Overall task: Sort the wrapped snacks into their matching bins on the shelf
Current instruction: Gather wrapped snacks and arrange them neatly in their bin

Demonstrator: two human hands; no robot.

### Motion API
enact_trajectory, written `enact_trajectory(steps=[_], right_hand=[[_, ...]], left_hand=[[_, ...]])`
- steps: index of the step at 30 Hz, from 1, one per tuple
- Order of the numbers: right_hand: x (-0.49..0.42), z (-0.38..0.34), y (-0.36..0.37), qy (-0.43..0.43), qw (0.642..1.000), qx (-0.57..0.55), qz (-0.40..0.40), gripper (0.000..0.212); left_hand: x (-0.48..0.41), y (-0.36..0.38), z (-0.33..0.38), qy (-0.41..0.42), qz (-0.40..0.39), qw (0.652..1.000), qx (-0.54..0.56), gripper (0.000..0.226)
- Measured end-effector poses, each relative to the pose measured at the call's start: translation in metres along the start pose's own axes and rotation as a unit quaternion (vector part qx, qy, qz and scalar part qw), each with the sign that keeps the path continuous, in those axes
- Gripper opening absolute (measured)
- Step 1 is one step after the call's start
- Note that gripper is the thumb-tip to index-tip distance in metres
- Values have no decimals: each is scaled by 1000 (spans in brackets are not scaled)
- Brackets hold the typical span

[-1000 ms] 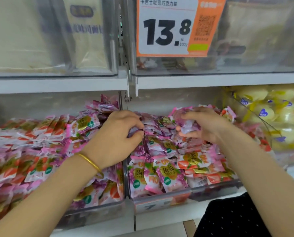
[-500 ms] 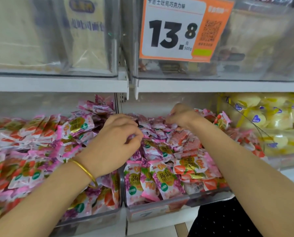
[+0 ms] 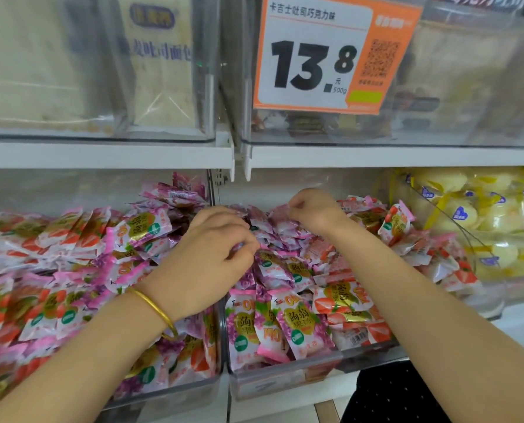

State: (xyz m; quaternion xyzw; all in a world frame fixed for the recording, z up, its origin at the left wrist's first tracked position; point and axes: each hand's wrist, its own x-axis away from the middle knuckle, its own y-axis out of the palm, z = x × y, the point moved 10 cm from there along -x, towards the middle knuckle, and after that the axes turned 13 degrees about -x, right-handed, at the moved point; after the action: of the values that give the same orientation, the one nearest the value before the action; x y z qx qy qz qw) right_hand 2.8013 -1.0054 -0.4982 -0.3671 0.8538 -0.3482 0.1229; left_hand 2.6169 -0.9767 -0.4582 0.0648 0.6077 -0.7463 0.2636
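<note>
Two clear bins on the lower shelf hold wrapped snacks. The left bin (image 3: 175, 395) is heaped with red-and-pink packets mixed with purple ones. The middle bin (image 3: 285, 380) has purple grape packets (image 3: 297, 325) at the front and red strawberry packets (image 3: 340, 300) beside them. My left hand (image 3: 211, 257), a gold bangle on its wrist, hovers over the divider and pinches a purple packet (image 3: 239, 247) with curled fingers. My right hand (image 3: 312, 212) reaches to the back of the middle bin, its fingers curled into the pile of pale purple packets there; what they hold is hidden.
To the right, a third bin (image 3: 498, 300) holds yellow wrapped snacks (image 3: 468, 215). The upper shelf (image 3: 102, 154) carries clear bins of pale bread packs and an orange price tag (image 3: 327, 53) reading 13.8. A dark dotted garment (image 3: 401, 392) shows at the bottom right.
My right hand carried a handful of pale purple packets to the back of the middle bin and now digs into the pile there. My left hand stayed put with its pinch.
</note>
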Motion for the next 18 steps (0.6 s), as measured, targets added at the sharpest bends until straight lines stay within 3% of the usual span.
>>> enact_trajectory(steps=[7,11,15,18], right_hand=[[5,-4,31,-66,985,113,-110,34],[18,-19,29,-107,986,101,-74,36],[69,-68,20,-200,978,-62,-21,36],[92,-88,29,-209,960,-183,-39,31]], left_hand=[[6,-7,3,10,21,1000,9,67],[21,-33,0,1,72,997,-10,42],[39,-78,-50,-107,150,982,-49,27],[51,-85,-101,-220,107,968,-58,21]])
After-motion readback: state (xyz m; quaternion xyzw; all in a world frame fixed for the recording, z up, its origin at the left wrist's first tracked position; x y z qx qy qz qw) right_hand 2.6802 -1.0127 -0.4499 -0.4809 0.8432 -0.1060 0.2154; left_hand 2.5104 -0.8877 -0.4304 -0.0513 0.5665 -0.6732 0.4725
